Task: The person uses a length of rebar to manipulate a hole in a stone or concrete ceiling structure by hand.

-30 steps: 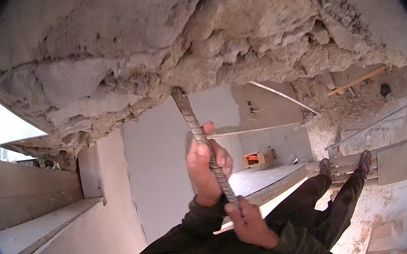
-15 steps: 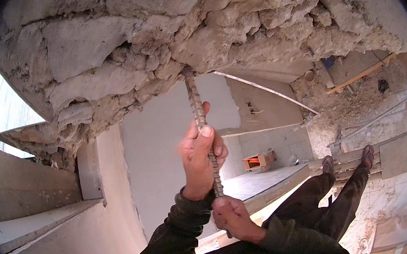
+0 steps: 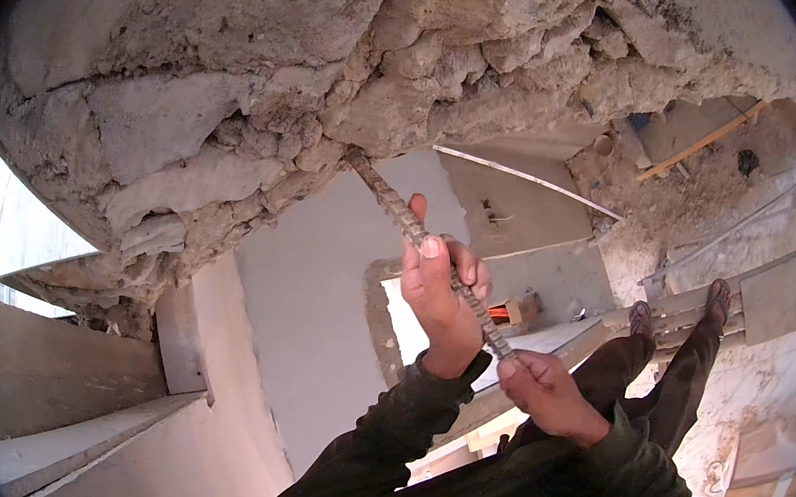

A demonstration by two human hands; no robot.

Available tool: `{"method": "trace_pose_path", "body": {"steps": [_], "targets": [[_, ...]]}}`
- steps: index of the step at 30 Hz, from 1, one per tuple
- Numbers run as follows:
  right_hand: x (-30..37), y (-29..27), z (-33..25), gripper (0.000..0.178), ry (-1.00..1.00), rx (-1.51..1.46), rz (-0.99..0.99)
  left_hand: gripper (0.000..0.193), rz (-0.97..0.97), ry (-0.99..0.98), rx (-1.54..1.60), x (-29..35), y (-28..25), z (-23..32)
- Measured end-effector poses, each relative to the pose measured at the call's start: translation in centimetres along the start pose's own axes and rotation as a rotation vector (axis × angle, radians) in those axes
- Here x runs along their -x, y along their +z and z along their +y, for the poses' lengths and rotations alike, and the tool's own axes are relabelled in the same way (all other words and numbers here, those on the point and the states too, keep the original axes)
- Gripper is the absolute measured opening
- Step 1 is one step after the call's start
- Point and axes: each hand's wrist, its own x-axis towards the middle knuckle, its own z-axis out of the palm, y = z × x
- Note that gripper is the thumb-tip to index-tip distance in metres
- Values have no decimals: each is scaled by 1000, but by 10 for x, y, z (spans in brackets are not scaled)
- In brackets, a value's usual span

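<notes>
A length of ribbed steel rebar slants from the upper left down to the right across the middle of the view. Its far tip rests against the lower edge of a rough, broken masonry mass. My left hand is wrapped round the bar's middle, thumb along its top side. At the near end, my right hand closes round the bar, hiding that end. Both hands wear the cuffs of a dark sleeve.
Below are planks underfoot, with my sandalled feet on them. An open cardboard box sits on a lower surface. A wooden strip lies among rubble at the far right. A ledge runs along the left wall.
Both hands have shifted right, the right one also a little upward, swinging the bar's near end with them. The bar now slants more, its tip still at the masonry edge.
</notes>
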Motion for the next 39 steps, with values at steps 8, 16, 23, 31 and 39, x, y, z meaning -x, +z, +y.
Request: {"method": "trace_pose_path", "body": {"steps": [8, 16, 23, 31, 39], "targets": [[8, -4, -20, 28, -190, 555, 233, 47, -43, 28, 166, 5, -13, -4], [16, 9, -17, 19, -267, 577, 436, 46, -163, 20, -18, 4, -23, 3], [36, 14, -46, 32, -242, 688, 404, 47, -137, -40, 72, -2, -26, 12], [51, 30, -52, 41, -152, 494, 82, 41, -94, -51, -3, 1, -29, 34], [48, 63, -27, 44, -152, 278, 77, 43, -51, -88, -55, 5, -32, 47]]}}
